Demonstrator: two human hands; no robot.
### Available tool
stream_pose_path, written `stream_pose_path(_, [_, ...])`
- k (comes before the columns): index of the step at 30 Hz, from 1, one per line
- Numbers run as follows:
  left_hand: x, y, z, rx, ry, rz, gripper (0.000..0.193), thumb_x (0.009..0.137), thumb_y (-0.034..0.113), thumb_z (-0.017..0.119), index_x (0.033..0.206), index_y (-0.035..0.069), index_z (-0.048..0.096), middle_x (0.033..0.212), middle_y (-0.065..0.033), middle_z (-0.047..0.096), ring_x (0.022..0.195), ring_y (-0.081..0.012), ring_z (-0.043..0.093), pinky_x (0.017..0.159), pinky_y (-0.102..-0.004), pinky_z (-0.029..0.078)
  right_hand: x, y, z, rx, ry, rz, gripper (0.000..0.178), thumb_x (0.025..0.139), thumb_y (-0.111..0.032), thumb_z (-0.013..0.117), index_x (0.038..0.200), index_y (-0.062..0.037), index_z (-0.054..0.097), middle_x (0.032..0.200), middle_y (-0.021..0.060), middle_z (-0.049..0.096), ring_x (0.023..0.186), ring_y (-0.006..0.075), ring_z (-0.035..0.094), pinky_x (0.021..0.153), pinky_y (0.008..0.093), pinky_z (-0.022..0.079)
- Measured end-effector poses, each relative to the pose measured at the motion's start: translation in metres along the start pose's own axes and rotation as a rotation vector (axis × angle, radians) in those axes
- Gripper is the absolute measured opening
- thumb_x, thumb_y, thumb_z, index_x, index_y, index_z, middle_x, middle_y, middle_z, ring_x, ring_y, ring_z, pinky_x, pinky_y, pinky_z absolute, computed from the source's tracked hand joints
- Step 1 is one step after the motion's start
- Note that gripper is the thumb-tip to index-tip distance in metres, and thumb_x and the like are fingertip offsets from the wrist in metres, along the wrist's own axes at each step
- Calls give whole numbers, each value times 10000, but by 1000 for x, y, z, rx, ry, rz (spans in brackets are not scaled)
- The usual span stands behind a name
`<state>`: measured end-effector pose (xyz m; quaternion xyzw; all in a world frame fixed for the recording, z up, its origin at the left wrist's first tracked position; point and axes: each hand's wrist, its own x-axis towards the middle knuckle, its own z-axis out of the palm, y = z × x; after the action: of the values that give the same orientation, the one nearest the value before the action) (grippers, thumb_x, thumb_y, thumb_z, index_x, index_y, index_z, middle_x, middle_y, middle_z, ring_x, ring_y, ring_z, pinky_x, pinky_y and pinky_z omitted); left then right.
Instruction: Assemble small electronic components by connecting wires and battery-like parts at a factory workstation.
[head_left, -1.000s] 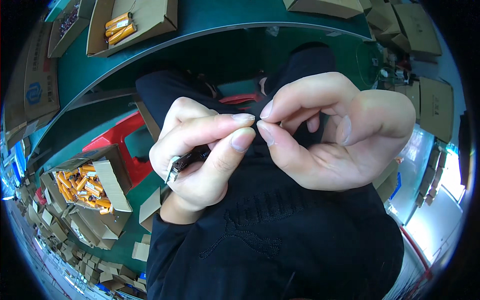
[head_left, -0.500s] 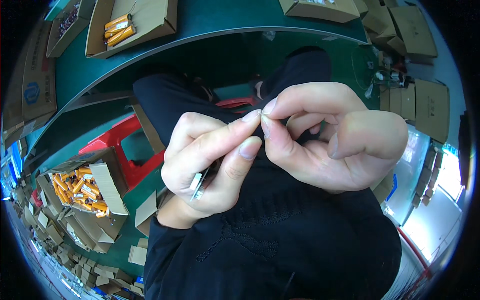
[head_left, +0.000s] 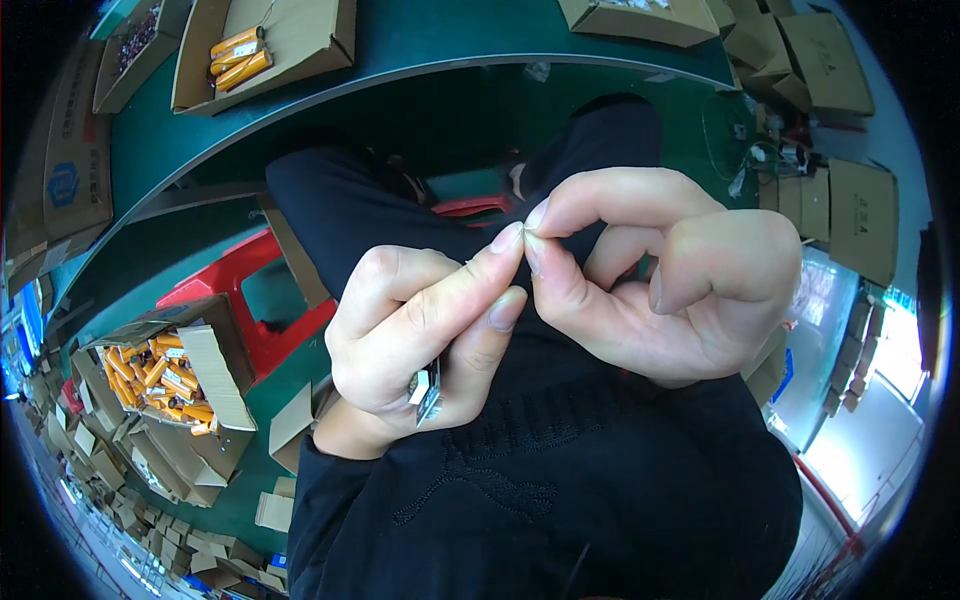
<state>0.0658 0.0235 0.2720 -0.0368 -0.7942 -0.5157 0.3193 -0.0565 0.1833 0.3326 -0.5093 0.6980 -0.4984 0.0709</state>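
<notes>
My left hand is curled in front of my chest, closed around a small circuit board with a white block on it. Only the board's lower end sticks out below the fingers; the rest is hidden in the palm. My right hand pinches thumb against index finger, its other fingers curled. The fingertips of both hands meet at one spot, where something thin and tiny is too small to make out.
An open carton of orange cylinders stands at the left, beside a red plastic stool. Ahead, the green table carries a cardboard tray with several orange cylinders and another box. More cartons are stacked at the right.
My left hand has turned slightly, and the circuit board in it has shifted right and now points more steeply down. The right hand's curled fingers have moved slightly left; the fingertips still meet.
</notes>
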Motion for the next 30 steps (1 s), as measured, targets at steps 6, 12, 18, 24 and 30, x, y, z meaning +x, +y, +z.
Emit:
stream_pose_path(6, [0, 1, 1, -17, -4, -5, 376, 792, -18, 781, 1167, 13, 769, 877, -50, 596, 671, -125, 519, 574, -222, 435, -2, 5, 6, 57, 27, -32, 470, 772, 152, 782, 785, -109, 392, 1179, 231, 673, 551, 91, 588, 459, 164, 447])
stream_pose_path(12, [-1, 2, 0, -32, -8, -21, 381, 791, -27, 776, 1170, 14, 768, 882, -51, 593, 673, -125, 517, 574, -220, 437, -4, -1, 8, 51, 94, -37, 469, 783, 156, 773, 798, -109, 386, 1196, 235, 670, 536, 82, 571, 447, 163, 431])
stream_pose_path(18, [-4, 1, 2, 7, 12, 13, 385, 790, -33, 774, 1172, 11, 765, 892, -53, 592, 672, -126, 516, 575, -223, 444, -7, 1, 7, 29, 72, -61, 470, 785, 156, 775, 807, -111, 388, 1196, 234, 674, 516, 75, 552, 439, 162, 418])
stream_pose_path(24, [-3, 4, 4, 0, 36, 21, 386, 786, -34, 775, 1170, 7, 764, 898, -54, 592, 680, -126, 519, 580, -227, 453, -5, -2, 1, -8, 1, -38, 469, 782, 159, 774, 805, -115, 394, 1182, 234, 679, 498, 72, 536, 430, 163, 408])
stream_pose_path(30, [-3, 1, 2, 6, 12, 32, 387, 788, -37, 769, 1172, 6, 764, 902, -56, 594, 688, -125, 521, 582, -226, 453, -4, 0, 1, -25, -32, -36, 473, 775, 152, 782, 813, -114, 393, 1164, 231, 679, 498, 77, 544, 429, 166, 415])
